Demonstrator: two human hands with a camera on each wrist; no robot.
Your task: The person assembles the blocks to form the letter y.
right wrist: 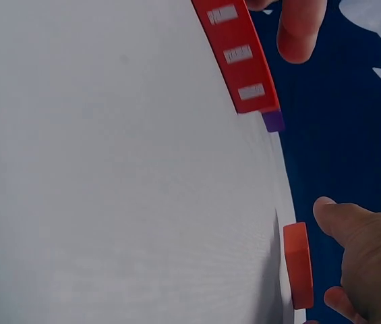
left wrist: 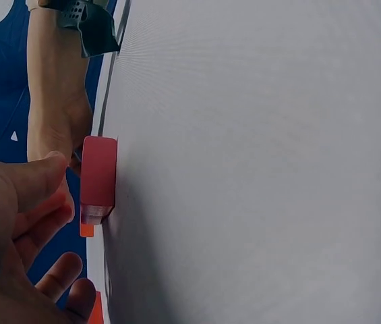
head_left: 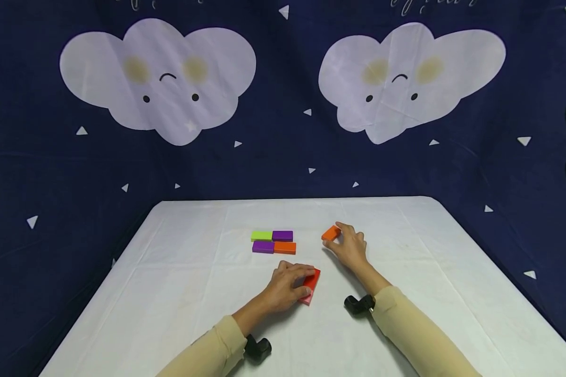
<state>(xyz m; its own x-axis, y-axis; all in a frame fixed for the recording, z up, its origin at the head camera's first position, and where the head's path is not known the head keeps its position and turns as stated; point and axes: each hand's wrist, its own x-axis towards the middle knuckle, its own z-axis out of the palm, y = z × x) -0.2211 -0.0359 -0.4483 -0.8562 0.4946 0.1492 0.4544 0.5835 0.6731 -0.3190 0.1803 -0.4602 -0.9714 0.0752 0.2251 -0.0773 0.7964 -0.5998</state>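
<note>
My left hand [head_left: 285,287] hovers over a red block [head_left: 313,281] on the table, with fingers and thumb to either side of its upper part. The block's near end looks pinkish. In the left wrist view, the thumb and fingers stand apart from the red block [left wrist: 99,172]. The right wrist view shows white patches along its red side [right wrist: 238,54]. My right hand [head_left: 351,250] spreads index finger and thumb around a small orange block [head_left: 330,233]. From the right wrist, a gap shows between the thumb and that orange block [right wrist: 298,264].
Left of centre, a lime green block [head_left: 261,235] and a purple block [head_left: 283,235] lie end to end. In front of them lie another purple block [head_left: 263,247] and an orange block [head_left: 285,248]. A white cloth covers the table [head_left: 179,293]; a dark blue cloud-print curtain [head_left: 283,167] hangs behind.
</note>
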